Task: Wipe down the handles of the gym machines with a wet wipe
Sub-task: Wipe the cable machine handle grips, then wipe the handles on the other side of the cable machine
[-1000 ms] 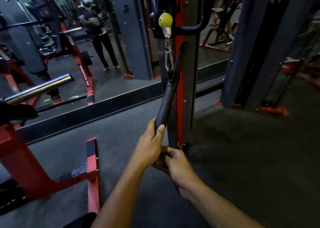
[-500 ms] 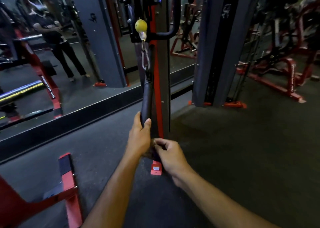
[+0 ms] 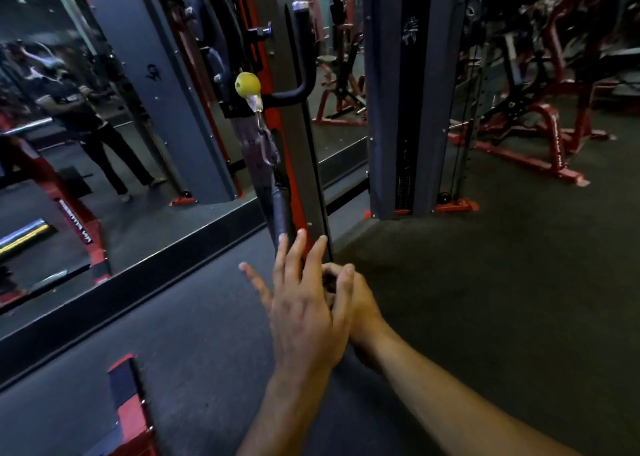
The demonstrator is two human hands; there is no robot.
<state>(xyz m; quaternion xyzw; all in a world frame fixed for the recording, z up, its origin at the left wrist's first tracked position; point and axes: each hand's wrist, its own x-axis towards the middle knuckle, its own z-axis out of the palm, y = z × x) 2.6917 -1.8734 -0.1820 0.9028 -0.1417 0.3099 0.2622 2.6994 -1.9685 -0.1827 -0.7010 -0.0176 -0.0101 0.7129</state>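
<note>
The black handle point(image 3: 281, 209) hangs upright from a clip point(image 3: 268, 144) under the yellow ball point(image 3: 247, 84), right against the red-and-grey post point(image 3: 298, 164). The left hand point(image 3: 304, 313) is off it, fingers spread and straight just below its lower end, while the right hand point(image 3: 360, 303) sits tucked behind, fingers curled around something dark, though what exactly can't be made out. A mirror point(image 3: 104, 126) stands left, red machines point(image 3: 540, 119) right.

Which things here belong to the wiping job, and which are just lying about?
Job: handle, left hand, right hand.

Lying about: yellow ball, carabiner, barbell, mirror.
</note>
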